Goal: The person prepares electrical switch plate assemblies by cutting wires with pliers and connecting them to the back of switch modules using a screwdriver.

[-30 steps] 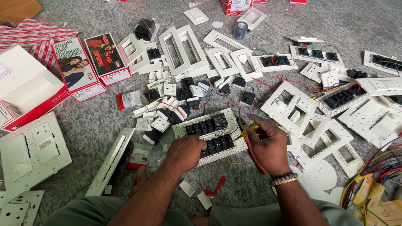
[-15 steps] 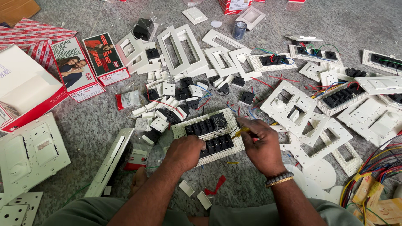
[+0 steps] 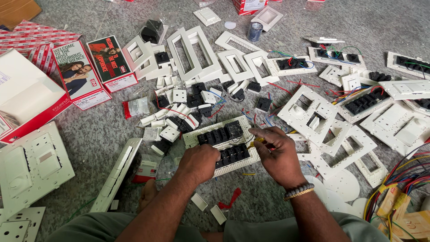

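Pinched in right hand [image 3: 281, 154]: thin yellow-handled tool [image 3: 255, 142], tip now nearer the black modules. Clamped under closed left hand [image 3: 202, 160]: white rectangular switch plate with 2 rows of black modules [image 3: 221, 140], on grey floor [image 3: 89, 134] at 12 o'clock from knees. Shifted slightly leftward in the last second; fastening work seemingly ongoing. Scattered at 11 o'clock: loose white switch modules [image 3: 179, 96].

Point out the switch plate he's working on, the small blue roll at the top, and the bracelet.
switch plate [image 3: 210, 135], head view, on its black modules
blue roll [image 3: 255, 31], head view, on its side
bracelet [image 3: 299, 192], head view, on the beads at the right wrist
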